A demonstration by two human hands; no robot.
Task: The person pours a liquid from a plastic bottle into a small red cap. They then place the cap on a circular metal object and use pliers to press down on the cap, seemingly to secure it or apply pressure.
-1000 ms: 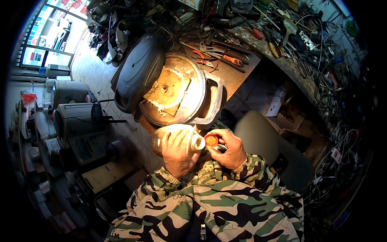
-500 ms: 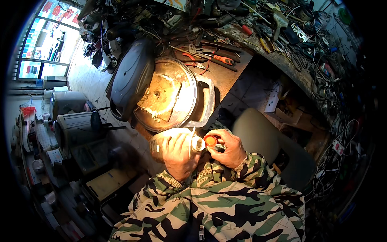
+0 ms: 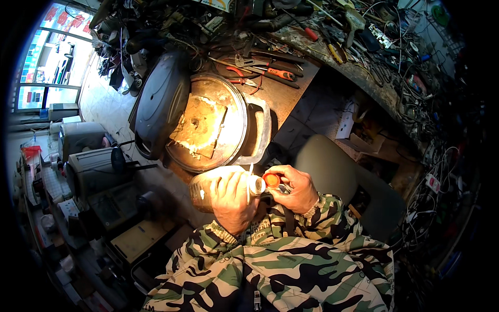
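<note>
Left hand (image 3: 231,200) wrapped around the bottle (image 3: 200,196), apparently steadying it sideways, on the wearer's side of the round pan (image 3: 236,104). Right hand (image 3: 297,190), thumb and fingers pinching the orange cap (image 3: 271,180) beside the bottle's mouth (image 3: 258,185); this edge grip seems to leave its hollow face uncovered.

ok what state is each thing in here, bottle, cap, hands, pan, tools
left hand: wrapped around the bottle
bottle: uncapped, tipped sideways, mouth toward the cap; fill level unclear
right hand: closed on the cap
orange-red cap: off the bottle, held by the fingers
round pan: uncovered, brightly lit, stained inside
dark cover: raised at the pan's left side
orange-handled tool: lying down, unheld
</note>
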